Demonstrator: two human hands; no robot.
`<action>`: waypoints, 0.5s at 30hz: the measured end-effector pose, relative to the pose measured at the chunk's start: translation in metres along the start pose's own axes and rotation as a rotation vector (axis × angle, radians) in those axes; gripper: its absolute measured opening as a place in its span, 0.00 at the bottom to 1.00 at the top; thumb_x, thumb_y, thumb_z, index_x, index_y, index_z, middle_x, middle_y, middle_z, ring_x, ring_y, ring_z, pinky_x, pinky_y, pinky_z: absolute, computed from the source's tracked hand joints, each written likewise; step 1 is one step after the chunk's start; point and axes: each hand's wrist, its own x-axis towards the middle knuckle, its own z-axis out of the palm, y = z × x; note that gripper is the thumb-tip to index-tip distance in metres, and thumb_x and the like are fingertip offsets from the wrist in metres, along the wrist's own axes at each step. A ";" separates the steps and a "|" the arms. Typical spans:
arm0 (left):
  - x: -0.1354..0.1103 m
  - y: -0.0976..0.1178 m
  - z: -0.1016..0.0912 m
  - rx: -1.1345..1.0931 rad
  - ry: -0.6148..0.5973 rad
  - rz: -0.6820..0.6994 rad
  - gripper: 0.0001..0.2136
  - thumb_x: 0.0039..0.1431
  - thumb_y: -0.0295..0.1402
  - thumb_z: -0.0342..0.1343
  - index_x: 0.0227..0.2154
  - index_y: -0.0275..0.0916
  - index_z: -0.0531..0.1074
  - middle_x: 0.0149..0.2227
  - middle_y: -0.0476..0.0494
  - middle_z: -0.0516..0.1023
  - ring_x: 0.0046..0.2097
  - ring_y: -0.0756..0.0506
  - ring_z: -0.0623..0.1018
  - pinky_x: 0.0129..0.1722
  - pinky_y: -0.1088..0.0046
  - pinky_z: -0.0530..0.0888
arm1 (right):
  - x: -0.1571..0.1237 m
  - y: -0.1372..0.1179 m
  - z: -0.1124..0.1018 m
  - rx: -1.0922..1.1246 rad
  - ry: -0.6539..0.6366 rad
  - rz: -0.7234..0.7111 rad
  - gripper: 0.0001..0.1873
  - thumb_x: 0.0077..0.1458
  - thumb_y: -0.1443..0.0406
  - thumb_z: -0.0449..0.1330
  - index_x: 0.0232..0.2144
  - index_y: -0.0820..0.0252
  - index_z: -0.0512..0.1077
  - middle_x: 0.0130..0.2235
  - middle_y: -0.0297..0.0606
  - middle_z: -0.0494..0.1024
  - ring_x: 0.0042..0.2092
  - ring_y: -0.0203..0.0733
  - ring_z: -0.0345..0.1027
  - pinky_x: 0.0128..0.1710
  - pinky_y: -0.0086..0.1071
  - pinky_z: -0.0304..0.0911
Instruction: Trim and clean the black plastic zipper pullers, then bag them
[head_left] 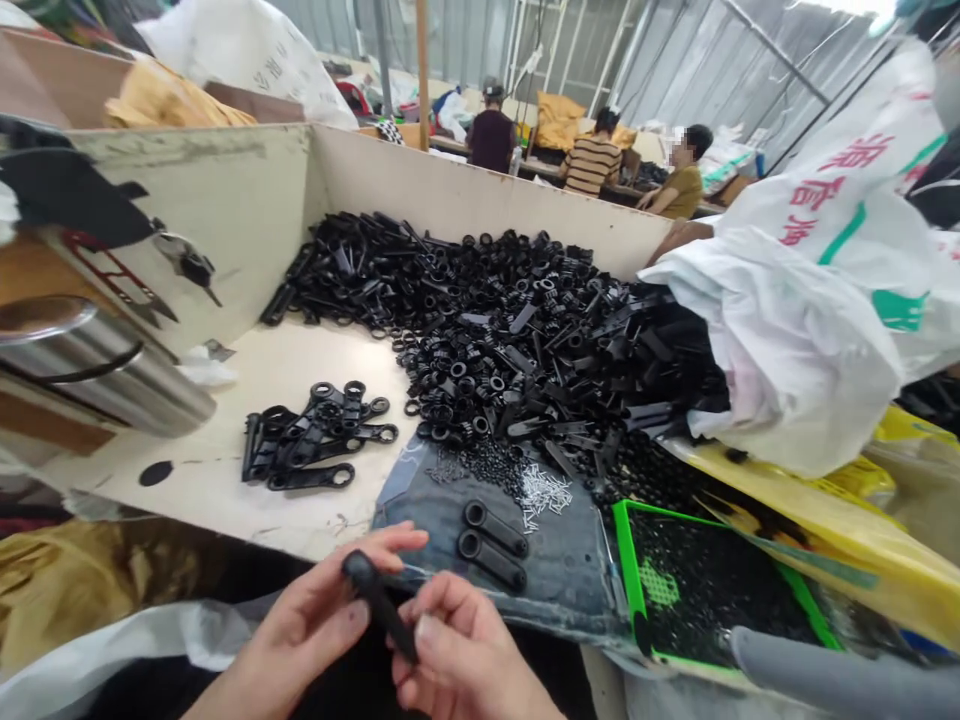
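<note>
Both hands hold one black plastic arm-shaped part point(381, 603) just in front of the work surface. My left hand point(319, 610) grips its thicker upper end, thumb pressed on it and the other fingers stretched out. At the lower end, my right hand point(469, 640) has thumb and fingers closed round the part. Two similar black arms point(491, 545) lie side by side on a dark denim cloth point(570, 570) beyond my right hand. Behind them are a small heap of silvery pins point(545, 492) and a scatter of tiny black pieces point(480, 470).
A pile of ring-ended black arms point(322, 435) lies at left. Loose black parts point(510, 320) are heaped behind. A green-rimmed tray point(637, 590), a yellow bag point(810, 525) and a white sack point(787, 330) stand right, a steel flask point(97, 365) left. Three people sit farther back.
</note>
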 end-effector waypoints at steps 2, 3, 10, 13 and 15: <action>0.003 -0.008 -0.010 0.187 -0.143 0.044 0.20 0.64 0.45 0.59 0.58 0.53 0.73 0.61 0.39 0.76 0.63 0.30 0.72 0.63 0.45 0.69 | -0.014 -0.005 -0.016 -0.129 0.042 -0.099 0.21 0.42 0.55 0.78 0.31 0.60 0.76 0.33 0.32 0.79 0.27 0.29 0.73 0.26 0.22 0.64; 0.007 -0.010 -0.010 0.293 -0.153 0.090 0.21 0.66 0.43 0.57 0.61 0.53 0.70 0.61 0.39 0.76 0.62 0.32 0.74 0.62 0.47 0.70 | -0.022 -0.011 -0.024 -0.218 0.087 -0.180 0.20 0.42 0.54 0.78 0.30 0.60 0.77 0.32 0.33 0.79 0.26 0.30 0.72 0.25 0.22 0.63; 0.069 -0.005 0.059 0.951 -0.383 0.667 0.22 0.61 0.29 0.63 0.57 0.52 0.74 0.66 0.42 0.70 0.70 0.33 0.62 0.69 0.44 0.58 | -0.062 -0.075 -0.083 -0.447 0.633 -0.589 0.16 0.47 0.55 0.75 0.33 0.56 0.78 0.41 0.38 0.80 0.36 0.41 0.78 0.37 0.33 0.74; 0.084 -0.014 0.068 1.004 -0.495 0.721 0.24 0.62 0.26 0.61 0.60 0.51 0.71 0.64 0.40 0.73 0.68 0.36 0.68 0.69 0.48 0.59 | -0.062 -0.075 -0.097 -0.474 0.651 -0.611 0.17 0.47 0.53 0.75 0.33 0.56 0.79 0.41 0.40 0.81 0.35 0.43 0.78 0.34 0.35 0.75; 0.085 -0.021 0.061 1.061 -0.496 0.717 0.23 0.65 0.27 0.58 0.61 0.51 0.70 0.63 0.40 0.74 0.66 0.38 0.71 0.68 0.51 0.63 | -0.058 -0.067 -0.099 -0.498 0.662 -0.633 0.18 0.47 0.51 0.74 0.34 0.56 0.79 0.38 0.39 0.81 0.33 0.43 0.78 0.32 0.34 0.75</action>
